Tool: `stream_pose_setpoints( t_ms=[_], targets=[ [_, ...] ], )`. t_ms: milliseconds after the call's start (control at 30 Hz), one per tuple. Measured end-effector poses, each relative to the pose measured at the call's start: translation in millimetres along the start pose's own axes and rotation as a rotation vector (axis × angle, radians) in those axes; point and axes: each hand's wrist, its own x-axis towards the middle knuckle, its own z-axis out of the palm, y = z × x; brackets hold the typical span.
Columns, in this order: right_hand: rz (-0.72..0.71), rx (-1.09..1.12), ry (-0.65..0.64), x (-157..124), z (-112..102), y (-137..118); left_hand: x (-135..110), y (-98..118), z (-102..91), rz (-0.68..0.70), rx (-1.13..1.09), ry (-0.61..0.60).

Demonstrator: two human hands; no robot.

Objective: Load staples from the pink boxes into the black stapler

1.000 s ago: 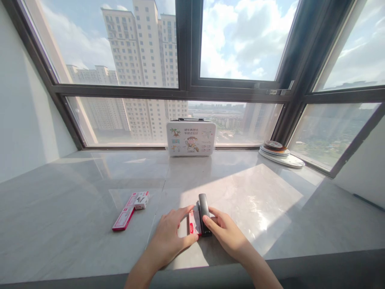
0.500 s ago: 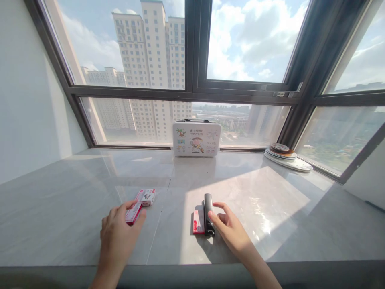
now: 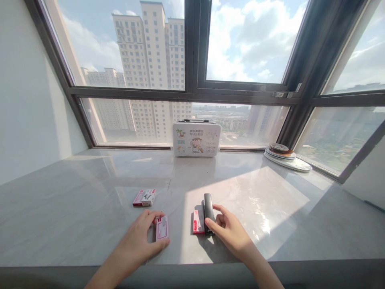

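- Black stapler (image 3: pixel 208 214), right of centre on the grey sill (image 3: pixel 75 228); long axis runs front to back, far end toward the window, leaning a touch left.
- Right hand (image 3: pixel 230 228) has it: thumb on top near the close end, index finger along the right side, other fingers curled. Spread about as wide as the stapler body.
- Red-and-white box (image 3: pixel 198 222) sits along the stapler's left side; touching or just beside, can't tell. Long axis about parallel, near ends roughly level.
- Left hand (image 3: pixel 141 235) grips a pink-and-white box (image 3: pixel 162 229) endwise, fingers at the far end, thumb at the near end; spread about the box's length.
- Held box: long axis also front to back, printed face visible. Lifted or resting on the sill, can't tell.
- Flat pink box (image 3: pixel 138 197) lies beyond the left hand, with a small white box (image 3: pixel 148 197) at its right side.
- Edges: front edge (image 3: pixel 180 265) of the sill near both hands; window frame (image 3: pixel 135 148) well beyond.
- Room: strip of sill between held box and red-and-white box; wide sunlit stretch right of the stapler.
- Back: white case (image 3: pixel 197 139) upright by the window, stack of plates (image 3: pixel 281 156) in the right corner.
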Motion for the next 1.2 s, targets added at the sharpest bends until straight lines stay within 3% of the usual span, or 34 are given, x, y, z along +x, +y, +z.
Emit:
stream_pose_setpoints(
  t_ms=[200, 300, 433, 733, 867, 933, 1000, 1133, 1200],
  targets=[
    [-0.021, -0.010, -0.005, 4, 0, 7, 28, 60, 27.1, 0.124, -0.111, 0.008],
    [-0.026, 0.006, -0.027, 4, -1, 8, 38, 77, 38.3, 0.171, -0.181, -0.045],
    [-0.042, 0.037, -0.049, 2, -3, 7, 43, 82, 47.1, 0.245, -0.237, -0.117],
    [-0.030, 0.096, -0.075, 0, -5, 12, 45, 83, 60.7, 0.288, -0.201, -0.096],
    [-0.016, 0.152, 0.021, -1, -8, 9, 41, 83, 56.0, 0.299, -0.196, -0.069],
    [0.046, 0.256, 0.088, -1, -10, 7, 42, 73, 44.0, 0.299, -0.169, 0.013],
    [0.110, 0.347, 0.115, -2, -12, 7, 46, 50, 24.7, 0.236, -0.090, 0.177],
    [0.101, 0.343, 0.128, -1, -12, 7, 55, -27, -18.3, -0.023, 0.250, 0.576],
    [0.090, 0.317, 0.122, -1, -11, 7, 53, -66, -31.4, -0.068, 0.394, 0.536]
  ],
)
